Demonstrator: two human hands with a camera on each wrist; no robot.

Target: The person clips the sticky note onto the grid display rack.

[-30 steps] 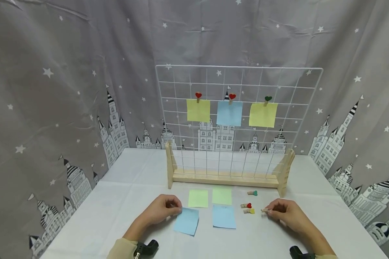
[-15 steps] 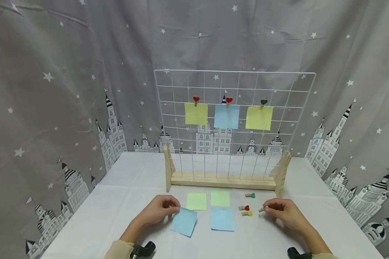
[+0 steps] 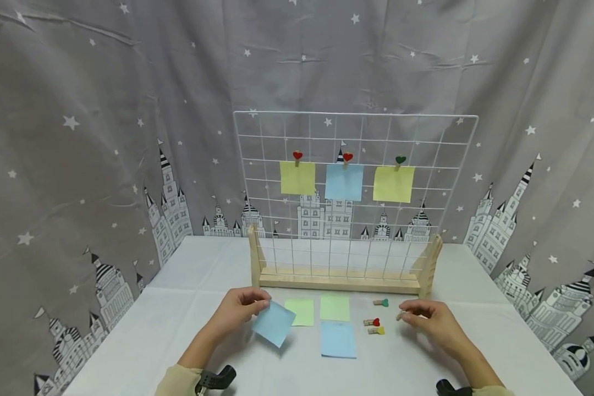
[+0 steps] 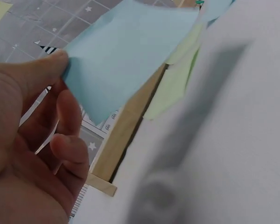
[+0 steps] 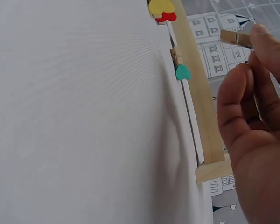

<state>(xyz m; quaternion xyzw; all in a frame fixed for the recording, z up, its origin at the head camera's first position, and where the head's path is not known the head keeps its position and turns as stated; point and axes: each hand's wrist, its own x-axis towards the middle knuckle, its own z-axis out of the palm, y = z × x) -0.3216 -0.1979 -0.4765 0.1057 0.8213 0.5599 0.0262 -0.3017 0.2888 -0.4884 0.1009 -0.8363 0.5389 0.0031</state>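
Observation:
Between thumb and fingers my left hand (image 3: 237,311) pinches a blue sticky note (image 3: 275,323) by its upper left corner; the note is tilted and off the table, casting a shadow. In the left wrist view the same blue note (image 4: 126,46) hangs from the thumb tip. My right hand (image 3: 438,324) holds a small wooden clothespin (image 5: 235,38) at its fingertips, just above the table. Left of that hand lie several clothespins: one with a green heart (image 3: 382,302), one with a red heart (image 3: 373,322) and one with a yellow heart (image 3: 377,330).
A white wire grid (image 3: 356,114) stands in a wooden base (image 3: 339,281) at the back. Clothespins fasten a yellow note (image 3: 298,179), a blue note (image 3: 344,183) and another yellow note (image 3: 394,185) to it. Two green notes (image 3: 334,308) and a blue note (image 3: 338,340) lie before it.
My left hand has lifted the blue note off the table, and the note has turned. My right hand has risen slightly with the clothespin. The head view has tilted up a little.

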